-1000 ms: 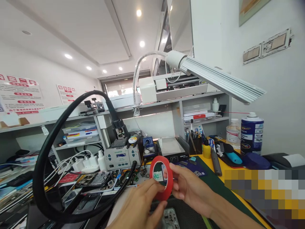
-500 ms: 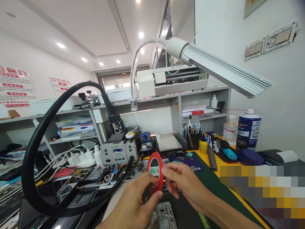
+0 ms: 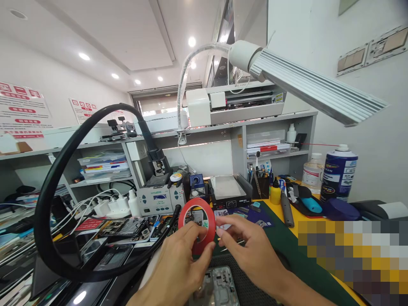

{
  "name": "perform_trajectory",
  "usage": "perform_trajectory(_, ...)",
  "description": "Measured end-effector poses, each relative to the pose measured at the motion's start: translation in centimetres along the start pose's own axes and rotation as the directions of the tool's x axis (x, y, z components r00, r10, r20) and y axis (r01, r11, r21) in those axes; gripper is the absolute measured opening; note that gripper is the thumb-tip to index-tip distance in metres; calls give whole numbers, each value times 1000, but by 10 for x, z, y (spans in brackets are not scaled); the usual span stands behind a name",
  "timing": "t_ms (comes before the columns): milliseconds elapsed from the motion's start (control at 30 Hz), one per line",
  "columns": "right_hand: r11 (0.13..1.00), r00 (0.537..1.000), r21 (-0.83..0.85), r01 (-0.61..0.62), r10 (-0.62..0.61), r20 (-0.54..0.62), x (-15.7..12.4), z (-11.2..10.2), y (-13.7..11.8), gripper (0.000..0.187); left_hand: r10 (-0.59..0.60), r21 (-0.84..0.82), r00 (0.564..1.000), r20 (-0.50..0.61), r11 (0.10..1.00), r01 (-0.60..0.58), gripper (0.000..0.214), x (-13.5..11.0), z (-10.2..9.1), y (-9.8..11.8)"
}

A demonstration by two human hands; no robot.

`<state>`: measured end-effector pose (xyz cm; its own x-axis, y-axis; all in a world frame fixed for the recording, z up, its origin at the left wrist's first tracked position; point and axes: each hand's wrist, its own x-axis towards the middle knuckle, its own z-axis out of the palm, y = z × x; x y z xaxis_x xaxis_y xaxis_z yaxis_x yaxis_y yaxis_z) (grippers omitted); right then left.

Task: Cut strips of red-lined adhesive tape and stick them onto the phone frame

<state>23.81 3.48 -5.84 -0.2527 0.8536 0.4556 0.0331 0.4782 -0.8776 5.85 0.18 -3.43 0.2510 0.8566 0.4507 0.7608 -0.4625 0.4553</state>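
Head camera view, as I followed it from afar: a crowded workbench spread beneath a white ceiling (image 3: 111, 25) set with round lights, its yellow surface (image 3: 274, 209) edging a dark green mat (image 3: 304, 259). Grey shelves (image 3: 234, 124) ran across the back, and red-and-white posters (image 3: 24, 110) hung on the left wall. A silvery, ribbed lamp (image 3: 315, 85) reached over the right side on a bent neck.

At the centre, I saw the wearer's 2 hands at a red tape roll (image 3: 211, 229), a smooth, flat ring held up in the air over the near part of the bench. The left hand (image 3: 180, 259) pinched it, fingers in the hole and thumb on the outer rim. The right hand (image 3: 255, 250) was half curled at the ring's right edge, thumb and forefinger tips close together; I could not tell whether they gripped any tape. Below, partly hidden by the left hand, a grey phone frame (image 3: 223, 284) with rounded corners lay on a black, mesh-textured pad (image 3: 250, 287).

To the left, a thick black hose (image 3: 41, 229) looped in front of a boxy grey station (image 3: 159, 202), near opened phones (image 3: 127, 229). To the right stood a yellow plastic bottle (image 3: 275, 193), a clear jug (image 3: 312, 174) and a glossy blue spray can (image 3: 338, 176) with a thin red straw.
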Motion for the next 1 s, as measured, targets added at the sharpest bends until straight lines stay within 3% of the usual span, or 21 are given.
perform_trajectory(100, 978, 988, -143, 152, -155, -14, -3, 3, 1, 22, 12, 19, 1000, -4, 1000, -12, 12, -1, 1, 1)
perform_trajectory(167, 965, 981, -181, 190, -196, -13, -3, 3, 1, 21, 13, 26, 1000, 2, 1000, -13, 13, -1, 0, 0)
perform_trajectory(567, 975, 989, -169, 146, -142, 39, 0, -3, 4, 12, 56, 58, 989, 137, 996, -64, 9, 0, -19, -5)
perform_trajectory(1000, 962, 987, -222, 159, -155, 36, -1, 0, 4, 20, -15, 21, 993, 117, 1000, 13, 11, 2, -21, 3)
